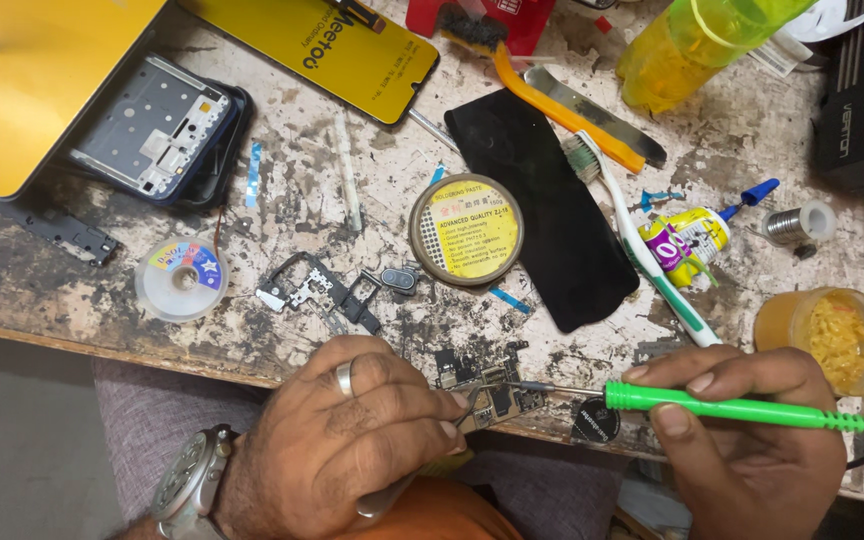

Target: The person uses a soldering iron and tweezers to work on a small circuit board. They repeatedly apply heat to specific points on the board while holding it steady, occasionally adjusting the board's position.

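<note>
Resting at the near edge of the workbench (82,300), a small dark circuit board (492,390) sits between the two hands. The left hand (352,440), wearing a ring and with a wristwatch (192,480) on the wrist, is closed in a pinch on tweezers (422,470), whose tips meet the board; the exact contact point is hard to make out. The right hand (752,450) is closed around a green-handled soldering iron (732,408), held nearly level, with its thin metal tip reaching the board's right side. A dark cord leaves the handle at the right.

Just behind the board lie black phone frame parts (317,290) and a round open tin of solder paste (466,230) with a yellow label. Right of the tin is a black rectangular pad (552,210), and beside it a white and green toothbrush (642,250). An orange-handled brush (542,90) lies further back. To the left sit a reel of wick (181,278), a phone housing (157,130) and a yellow-backed screen panel (327,50). At the right stand a small jar of yellowish flux (824,338), a solder spool (797,224), a crumpled glue tube (687,240) and a yellow-green bottle (692,40).
</note>
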